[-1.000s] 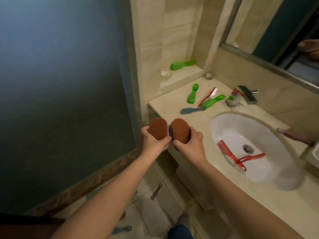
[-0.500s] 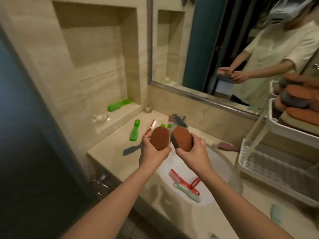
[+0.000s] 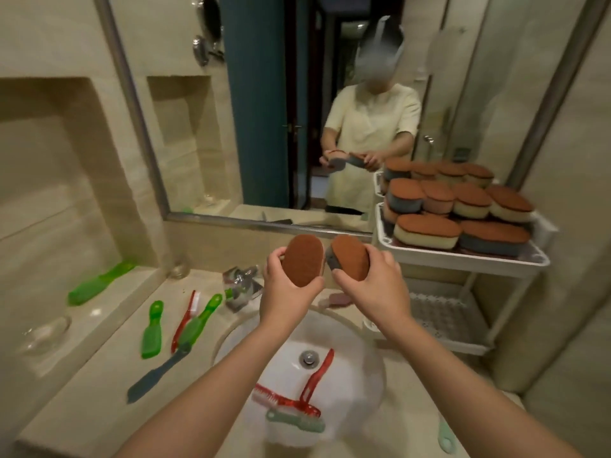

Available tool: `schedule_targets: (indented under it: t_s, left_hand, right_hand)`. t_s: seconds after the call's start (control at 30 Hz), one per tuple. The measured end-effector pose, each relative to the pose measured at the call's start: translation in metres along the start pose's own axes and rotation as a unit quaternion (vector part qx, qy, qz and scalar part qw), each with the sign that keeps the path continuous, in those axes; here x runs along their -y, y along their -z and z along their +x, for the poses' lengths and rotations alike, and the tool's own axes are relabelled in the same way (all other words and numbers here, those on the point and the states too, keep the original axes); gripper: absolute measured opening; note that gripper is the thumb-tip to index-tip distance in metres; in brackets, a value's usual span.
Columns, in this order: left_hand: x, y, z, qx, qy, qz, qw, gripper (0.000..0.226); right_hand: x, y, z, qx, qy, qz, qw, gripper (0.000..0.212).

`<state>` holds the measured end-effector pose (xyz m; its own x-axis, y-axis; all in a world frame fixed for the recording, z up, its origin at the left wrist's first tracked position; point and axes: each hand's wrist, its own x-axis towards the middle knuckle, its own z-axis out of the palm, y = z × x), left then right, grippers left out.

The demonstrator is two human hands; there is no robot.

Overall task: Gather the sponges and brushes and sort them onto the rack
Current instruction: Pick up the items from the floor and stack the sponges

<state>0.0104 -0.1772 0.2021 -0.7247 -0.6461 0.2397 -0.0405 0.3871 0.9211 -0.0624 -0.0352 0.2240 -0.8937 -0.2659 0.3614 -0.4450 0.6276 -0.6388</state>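
**Inspector:** State of the hands when observed?

**Officer:** The left hand (image 3: 287,294) gripped a brown-faced sponge (image 3: 302,259), with fingers and thumb curled round its edges. The right hand (image 3: 375,285) gripped a second sponge (image 3: 350,257) the same way; this one was brown on top with a grey body. Both sponges were held side by side above the sink (image 3: 360,368), just apart, with their brown faces toward the camera.

**Inspector:** Position of the rack?

**Officer:** The white rack (image 3: 463,256) stood to the right of the sink, against the mirror (image 3: 264,94). Its upper tier carried the stacked sponges (image 3: 456,206), which were brown-topped with cream, grey and pink bodies. The lower tier (image 3: 443,312) showed a perforated floor. The held sponges were near the upper tier's left edge but not touching it.

**Inspector:** And the brushes?

**Officer:** The red brushes (image 3: 287,399) lay crossed in the sink below the drain, and a pale green brush (image 3: 297,421) was touching them. On the counter (image 3: 82,408) left of the sink, the green brushes (image 3: 152,328), a red-handled brush (image 3: 185,320) and a blue-grey brush (image 3: 158,375) lay close together. A further green brush, the ledge brush (image 3: 99,282), rested in the wall recess. A pale object (image 3: 444,438) lay at the counter's front right, too blurred to identify.
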Motion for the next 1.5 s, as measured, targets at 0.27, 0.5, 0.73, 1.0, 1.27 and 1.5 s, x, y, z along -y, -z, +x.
schedule_targets:
  t_s: [0.27, 0.5, 0.73, 1.0, 1.27, 1.5]
  left_hand:
    - [-0.06, -0.054, 0.024, 0.087, -0.104, -0.013, 0.991, 0.072]
    - [-0.098, -0.093, 0.031, 0.157, -0.173, 0.014, 0.972, 0.075]
    - [-0.126, -0.121, 0.045, 0.132, -0.234, 0.15, 0.951, 0.073]
    - [-0.143, -0.149, 0.066, 0.158, -0.242, 0.19, 0.938, 0.066]
    - [-0.137, -0.169, 0.075, 0.181, -0.245, 0.195, 0.932, 0.057]
    - [-0.136, -0.183, 0.079, 0.185, -0.266, 0.211, 0.922, 0.046]
  right_hand:
    - [-0.022, 0.082, 0.024, -0.065, -0.061, -0.068, 0.994, 0.08]
    - [-0.048, 0.138, 0.03, -0.095, -0.092, -0.119, 0.984, 0.083]
    - [-0.072, 0.167, 0.047, -0.076, -0.072, -0.137, 0.985, 0.069]
    - [-0.092, 0.179, 0.085, -0.052, -0.038, -0.227, 0.972, 0.069]
    - [-0.115, 0.175, 0.109, -0.029, -0.024, -0.197, 0.98, 0.065]
    - [-0.128, 0.166, 0.12, -0.041, -0.024, -0.18, 0.983, 0.06]
